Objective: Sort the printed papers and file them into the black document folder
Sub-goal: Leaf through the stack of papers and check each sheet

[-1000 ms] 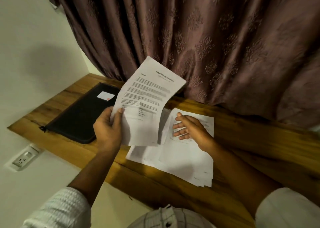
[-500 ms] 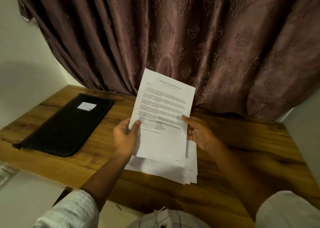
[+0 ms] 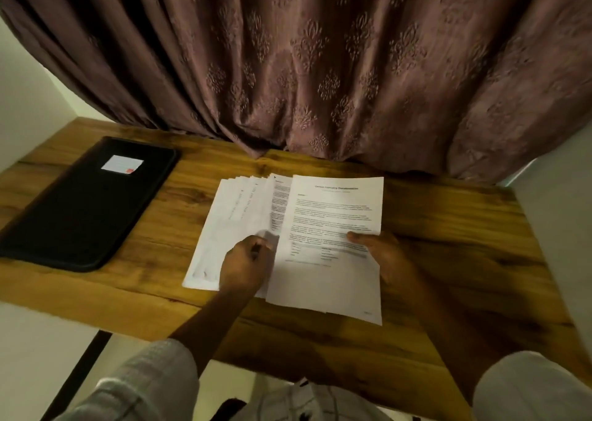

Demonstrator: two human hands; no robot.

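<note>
A printed title sheet lies on top at the right of a fanned stack of printed papers in the middle of the wooden desk. My right hand holds the title sheet's right edge, thumb on the print. My left hand rests on the fanned stack with curled fingers pinching a sheet's corner beside the title sheet. The black document folder, zipped and flat with a white label, lies at the desk's left, apart from both hands.
A brown patterned curtain hangs along the desk's back edge. Pale walls bound the desk at left and right. Bare wood shows between the folder and the papers and along the front edge.
The title sheet came down from in front of the curtain onto the stack. My left hand let go of it and moved onto the fanned papers; the right hand stays on its edge.
</note>
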